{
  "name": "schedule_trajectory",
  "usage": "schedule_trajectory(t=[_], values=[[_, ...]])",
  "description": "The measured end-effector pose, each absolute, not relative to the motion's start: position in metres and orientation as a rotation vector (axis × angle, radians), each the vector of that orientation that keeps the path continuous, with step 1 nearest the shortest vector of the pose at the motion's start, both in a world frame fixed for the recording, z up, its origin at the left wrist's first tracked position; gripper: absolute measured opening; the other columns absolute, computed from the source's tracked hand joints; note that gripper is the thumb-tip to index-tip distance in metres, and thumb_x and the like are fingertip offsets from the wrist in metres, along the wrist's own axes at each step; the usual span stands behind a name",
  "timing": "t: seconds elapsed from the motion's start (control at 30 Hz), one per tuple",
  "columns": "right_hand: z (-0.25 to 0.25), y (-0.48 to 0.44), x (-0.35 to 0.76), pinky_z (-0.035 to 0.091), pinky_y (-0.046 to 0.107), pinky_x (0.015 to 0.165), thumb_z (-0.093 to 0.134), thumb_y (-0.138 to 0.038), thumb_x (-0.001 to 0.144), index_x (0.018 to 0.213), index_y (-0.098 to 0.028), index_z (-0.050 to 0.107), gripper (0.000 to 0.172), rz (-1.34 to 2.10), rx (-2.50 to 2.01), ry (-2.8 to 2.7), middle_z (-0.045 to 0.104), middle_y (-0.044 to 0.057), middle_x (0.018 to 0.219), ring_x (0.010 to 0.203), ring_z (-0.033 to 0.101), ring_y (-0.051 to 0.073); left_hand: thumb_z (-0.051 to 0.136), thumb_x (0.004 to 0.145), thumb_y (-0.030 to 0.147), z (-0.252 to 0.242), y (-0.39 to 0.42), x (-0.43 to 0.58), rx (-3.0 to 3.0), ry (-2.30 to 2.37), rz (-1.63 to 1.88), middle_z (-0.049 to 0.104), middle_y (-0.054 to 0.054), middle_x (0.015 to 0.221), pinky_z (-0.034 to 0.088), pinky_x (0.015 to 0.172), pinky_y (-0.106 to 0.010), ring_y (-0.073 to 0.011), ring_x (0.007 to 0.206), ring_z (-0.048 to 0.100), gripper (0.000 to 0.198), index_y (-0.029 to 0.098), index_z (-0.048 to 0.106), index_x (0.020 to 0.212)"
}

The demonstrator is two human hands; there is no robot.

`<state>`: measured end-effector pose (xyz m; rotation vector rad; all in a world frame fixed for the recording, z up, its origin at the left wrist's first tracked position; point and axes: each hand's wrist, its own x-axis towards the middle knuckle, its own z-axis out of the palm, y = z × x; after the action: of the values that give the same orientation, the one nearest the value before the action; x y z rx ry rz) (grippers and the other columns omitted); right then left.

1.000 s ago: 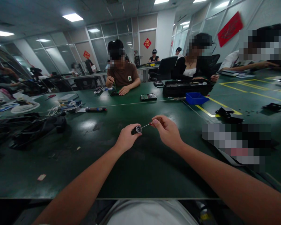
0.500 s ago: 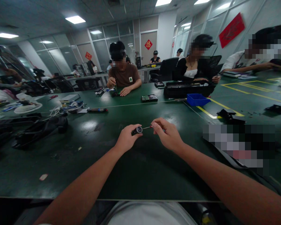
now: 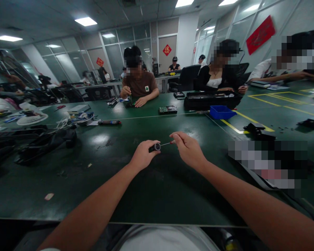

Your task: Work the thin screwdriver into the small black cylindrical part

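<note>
Above the middle of the green table, my left hand pinches a small black cylindrical part between thumb and fingers. Its round end, with a silvery ring and a dark inside, faces right and toward me; its exact kind is not clear. My right hand is closed around the small red handle of a thin screwdriver. The metal shaft points left, and its tip is at the cylinder's round end. Whether the tip sits in a screw is too small to make out. Fingers cover most of the handle.
A circuit-board device lies ahead on the green table, with a blue bin and black housing to its right. Black parts and cables lie left. A blurred-out item lies right. Co-workers sit opposite.
The screwdriver's handle is turned slightly in my right fingers, whose tips have shifted a little. My left hand keeps its hold on the cylinder. The whole view has shifted slightly.
</note>
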<state>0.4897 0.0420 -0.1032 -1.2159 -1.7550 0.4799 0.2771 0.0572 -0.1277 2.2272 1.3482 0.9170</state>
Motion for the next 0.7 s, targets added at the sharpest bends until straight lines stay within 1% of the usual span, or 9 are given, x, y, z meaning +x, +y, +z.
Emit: schedule_trajectory(t=[0.1,0.23,0.37,0.47,0.5,0.57,0.63,0.7], values=[[-0.104,0.043,0.491,0.044,0.033,0.065,0.04,-0.037,0.099,0.117,-0.023,0.061,0.031,0.531,-1.208,-1.734,0.068,0.003,0.082,0.072,0.063,0.02,0.072,0.084,0.022,-0.125,0.056,0.277,2.212,1.374,0.912,0.068,-0.005,0.12,0.043,0.103,-0.042,-0.0241,0.114,0.06,0.037,0.026,0.066,0.12],[-0.107,0.047,0.493,0.044,0.033,0.062,0.037,-0.042,0.1,0.11,-0.023,0.064,0.035,0.58,-1.243,-1.713,0.066,0.003,0.079,0.067,0.06,0.02,0.072,0.083,0.02,-0.123,0.056,0.278,2.184,1.389,0.899,0.068,-0.005,0.119,0.042,0.105,-0.042,-0.0241,0.114,0.06,0.036,0.025,0.067,0.119],[-0.109,0.05,0.491,0.048,0.035,0.068,0.045,-0.037,0.095,0.116,-0.021,0.058,0.029,0.624,-1.201,-1.582,0.066,0.004,0.085,0.073,0.062,0.02,0.072,0.083,0.022,-0.123,0.056,0.279,2.209,1.363,0.891,0.068,-0.005,0.118,0.043,0.103,-0.043,-0.0239,0.112,0.06,0.037,0.026,0.067,0.12],[-0.11,0.052,0.488,0.052,0.036,0.073,0.053,-0.039,0.091,0.102,-0.02,0.06,0.022,0.718,-1.106,-1.481,0.067,0.004,0.084,0.076,0.063,0.019,0.072,0.084,0.023,-0.123,0.056,0.281,2.221,1.384,0.887,0.068,-0.005,0.117,0.043,0.102,-0.043,-0.0244,0.11,0.06,0.037,0.026,0.067,0.121],[-0.11,0.054,0.488,0.053,0.037,0.075,0.055,-0.04,0.09,0.097,-0.021,0.061,0.022,0.761,-1.085,-1.454,0.067,0.005,0.083,0.076,0.063,0.019,0.071,0.084,0.023,-0.123,0.056,0.282,2.215,1.397,0.892,0.068,-0.006,0.117,0.043,0.102,-0.042,-0.0244,0.11,0.061,0.037,0.025,0.066,0.121],[-0.113,0.058,0.488,0.055,0.038,0.076,0.056,-0.044,0.089,0.094,-0.021,0.062,0.024,0.871,-1.051,-1.354,0.068,0.005,0.083,0.075,0.063,0.019,0.07,0.085,0.022,-0.121,0.055,0.282,2.208,1.399,0.909,0.068,-0.006,0.116,0.044,0.101,-0.041,-0.024,0.109,0.061,0.038,0.024,0.066,0.122],[-0.117,0.064,0.49,0.057,0.039,0.073,0.054,-0.046,0.09,0.09,-0.022,0.061,0.026,1.038,-1.016,-1.202,0.066,0.005,0.08,0.071,0.063,0.019,0.07,0.085,0.022,-0.119,0.055,0.282,2.246,1.346,0.911,0.067,-0.007,0.118,0.044,0.102,-0.041,-0.0234,0.11,0.061,0.039,0.023,0.065,0.123],[-0.12,0.07,0.494,0.058,0.041,0.069,0.049,-0.049,0.091,0.084,-0.022,0.057,0.029,1.231,-1.011,-1.166,0.061,0.004,0.069,0.063,0.06,0.02,0.07,0.085,0.021,-0.117,0.055,0.28,2.322,1.28,0.88,0.067,-0.007,0.119,0.042,0.104,-0.042,-0.0237,0.113,0.059,0.038,0.024,0.065,0.123]])
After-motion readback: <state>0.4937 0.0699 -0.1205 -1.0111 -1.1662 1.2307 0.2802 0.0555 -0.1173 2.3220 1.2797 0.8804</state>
